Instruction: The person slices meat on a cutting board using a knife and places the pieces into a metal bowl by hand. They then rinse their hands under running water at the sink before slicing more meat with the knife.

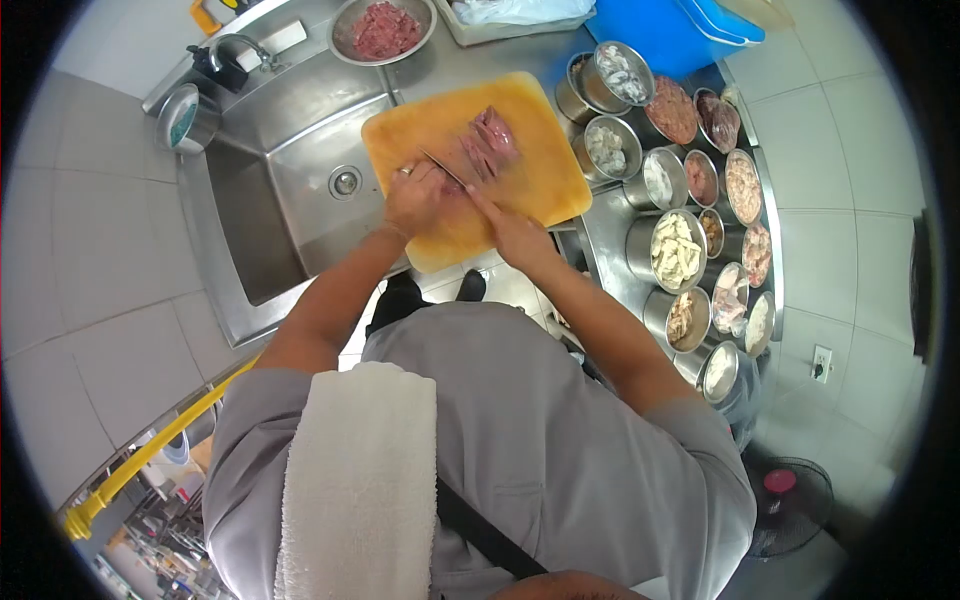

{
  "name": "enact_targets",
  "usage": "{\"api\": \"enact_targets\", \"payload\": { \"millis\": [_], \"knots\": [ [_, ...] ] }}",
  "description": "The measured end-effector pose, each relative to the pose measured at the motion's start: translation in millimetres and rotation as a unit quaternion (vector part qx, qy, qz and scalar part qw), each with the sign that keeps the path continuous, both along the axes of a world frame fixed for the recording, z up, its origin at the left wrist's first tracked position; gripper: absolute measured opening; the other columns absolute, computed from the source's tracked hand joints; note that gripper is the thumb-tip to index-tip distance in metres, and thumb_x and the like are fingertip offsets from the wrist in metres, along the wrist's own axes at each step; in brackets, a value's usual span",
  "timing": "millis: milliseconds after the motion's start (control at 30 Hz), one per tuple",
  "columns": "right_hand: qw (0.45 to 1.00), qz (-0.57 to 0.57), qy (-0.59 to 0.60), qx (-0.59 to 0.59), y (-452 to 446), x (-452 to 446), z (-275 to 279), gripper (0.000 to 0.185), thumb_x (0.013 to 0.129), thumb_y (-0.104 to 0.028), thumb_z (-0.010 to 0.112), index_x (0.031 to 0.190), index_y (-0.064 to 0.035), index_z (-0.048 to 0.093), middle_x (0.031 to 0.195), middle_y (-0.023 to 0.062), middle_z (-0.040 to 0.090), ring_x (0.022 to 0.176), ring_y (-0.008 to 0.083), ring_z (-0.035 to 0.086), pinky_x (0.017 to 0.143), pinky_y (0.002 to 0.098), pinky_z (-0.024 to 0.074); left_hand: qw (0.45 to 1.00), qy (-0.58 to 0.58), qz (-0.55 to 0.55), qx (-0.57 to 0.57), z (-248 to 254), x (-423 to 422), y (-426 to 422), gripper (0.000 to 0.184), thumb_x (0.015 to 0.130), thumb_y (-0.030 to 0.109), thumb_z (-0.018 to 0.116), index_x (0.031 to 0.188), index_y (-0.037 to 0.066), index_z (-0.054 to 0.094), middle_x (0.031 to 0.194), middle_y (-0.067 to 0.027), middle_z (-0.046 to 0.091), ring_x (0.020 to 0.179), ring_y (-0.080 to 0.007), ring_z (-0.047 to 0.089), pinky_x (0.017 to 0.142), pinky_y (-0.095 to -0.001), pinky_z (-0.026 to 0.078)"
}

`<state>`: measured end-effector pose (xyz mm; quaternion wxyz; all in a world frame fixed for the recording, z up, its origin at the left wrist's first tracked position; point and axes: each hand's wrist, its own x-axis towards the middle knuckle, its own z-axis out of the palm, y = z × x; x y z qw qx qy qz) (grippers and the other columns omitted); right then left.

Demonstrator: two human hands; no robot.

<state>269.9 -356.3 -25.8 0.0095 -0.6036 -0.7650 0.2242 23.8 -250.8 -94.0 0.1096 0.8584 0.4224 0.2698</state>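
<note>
A worn yellow cutting board [555, 180] lies across the sink's right edge and the counter. My right hand [512, 230] is closed around a knife [443, 168], its thin blade pointing up and left over the board. Close beside the blade, my left hand [415, 197] has its fingers curled down on a small piece of raw meat [453, 188], mostly hidden by the hand and knife. Beyond the blade rest larger raw pink-red meat pieces [488, 145], apart from both hands.
Left of the board is a steel sink [300, 200] with a faucet [240, 45]. A steel bowl of cut meat [385, 32] stands at the back. Several steel containers [678, 250] of food line the right counter, near a blue bin [660, 35].
</note>
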Motion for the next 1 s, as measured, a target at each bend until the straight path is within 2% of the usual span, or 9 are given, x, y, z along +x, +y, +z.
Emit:
{"api": "enact_targets", "payload": {
  "millis": [67,133,233,367,533,767,867,967,1000],
  "knots": [
    [0.997,-0.001,0.039,0.068,18.9,-2.9,-7.8,0.093,0.102,-0.011,0.061,0.180,-0.0389,0.019,0.113,0.0228,0.079,0.094,0.0444,0.079,0.084,0.0563,0.0631,1.000,0.000,0.008,0.008,-1.8,-1.2,4.6,0.010,0.099,0.016,0.070,0.108,0.014,0.074,0.113,-0.0078,0.070,0.112,-0.0359,0.067,0.094,-0.0526,0.051],
    [0.998,-0.013,0.034,-0.054,22.2,0.0,9.5,0.091,0.102,-0.009,0.058,0.179,-0.0399,0.021,0.128,0.0259,0.076,0.104,0.0462,0.077,0.091,0.0591,0.0601,1.000,-0.003,0.014,0.014,-9.6,-0.9,-2.0,0.009,0.099,0.018,0.069,0.106,0.016,0.074,0.110,-0.0057,0.068,0.110,-0.0353,0.066,0.092,-0.0518,0.051],
    [0.990,0.007,0.138,0.029,13.5,34.2,-42.1,0.089,0.102,-0.009,0.056,0.179,-0.0402,0.023,0.125,0.0268,0.076,0.104,0.0482,0.076,0.093,0.0605,0.0591,0.999,0.007,0.039,0.014,-9.8,1.3,2.6,0.009,0.099,0.016,0.069,0.105,0.016,0.075,0.111,-0.0059,0.069,0.109,-0.0357,0.067,0.094,-0.0507,0.051],
    [0.994,-0.050,0.096,-0.027,-5.4,55.3,5.5,0.082,0.107,-0.010,0.053,0.179,-0.0364,0.024,0.119,0.0271,0.078,0.103,0.0513,0.075,0.092,0.0583,0.0600,0.999,-0.051,0.017,0.002,-11.0,-3.1,-2.2,0.009,0.099,0.016,0.068,0.104,0.016,0.076,0.114,-0.0065,0.070,0.110,-0.0363,0.067,0.097,-0.0526,0.051],
    [0.996,-0.050,-0.028,-0.065,-24.7,25.2,47.4,0.086,0.106,-0.010,0.054,0.180,-0.0385,0.020,0.090,0.0257,0.077,0.087,0.0476,0.077,0.086,0.0590,0.0605,0.999,-0.031,-0.002,-0.024,-15.5,-4.5,-3.2,0.011,0.100,0.016,0.066,0.106,0.014,0.075,0.115,-0.0075,0.070,0.115,-0.0352,0.065,0.100,-0.0547,0.049],
    [0.989,0.006,-0.091,-0.115,-32.2,19.9,59.8,0.095,0.101,-0.005,0.057,0.180,-0.0373,0.016,0.098,0.0277,0.078,0.088,0.0447,0.079,0.080,0.0587,0.0634,1.000,-0.001,0.013,0.000,-13.3,-1.5,-7.0,0.009,0.099,0.016,0.066,0.104,0.013,0.073,0.114,-0.0078,0.070,0.115,-0.0337,0.065,0.099,-0.0518,0.048],
    [0.994,0.004,-0.040,-0.106,-19.0,13.2,22.8,0.096,0.101,-0.006,0.059,0.180,-0.0374,0.016,0.098,0.0252,0.078,0.090,0.0436,0.079,0.085,0.0579,0.0632,0.999,-0.002,0.005,0.041,-17.1,-2.4,1.2,0.009,0.097,0.017,0.067,0.103,0.013,0.073,0.114,-0.0079,0.071,0.113,-0.0342,0.066,0.097,-0.0510,0.049],
    [0.999,-0.002,0.045,0.010,8.4,-6.3,8.0,0.094,0.102,-0.009,0.059,0.180,-0.0383,0.017,0.108,0.0269,0.079,0.100,0.0437,0.079,0.094,0.0581,0.0606,0.998,-0.009,0.002,0.068,-22.6,-3.9,1.3,0.010,0.095,0.016,0.069,0.103,0.013,0.074,0.113,-0.0083,0.072,0.111,-0.0350,0.067,0.096,-0.0507,0.049],
    [0.997,-0.015,0.024,-0.077,13.7,-8.5,25.2,0.091,0.103,-0.010,0.059,0.180,-0.0382,0.020,0.116,0.0284,0.077,0.107,0.0446,0.078,0.098,0.0589,0.0587,0.998,-0.015,0.012,0.068,-19.7,-2.8,1.5,0.011,0.093,0.015,0.070,0.103,0.012,0.074,0.112,-0.0087,0.072,0.110,-0.0355,0.067,0.095,-0.0508,0.050]
  ]
}}
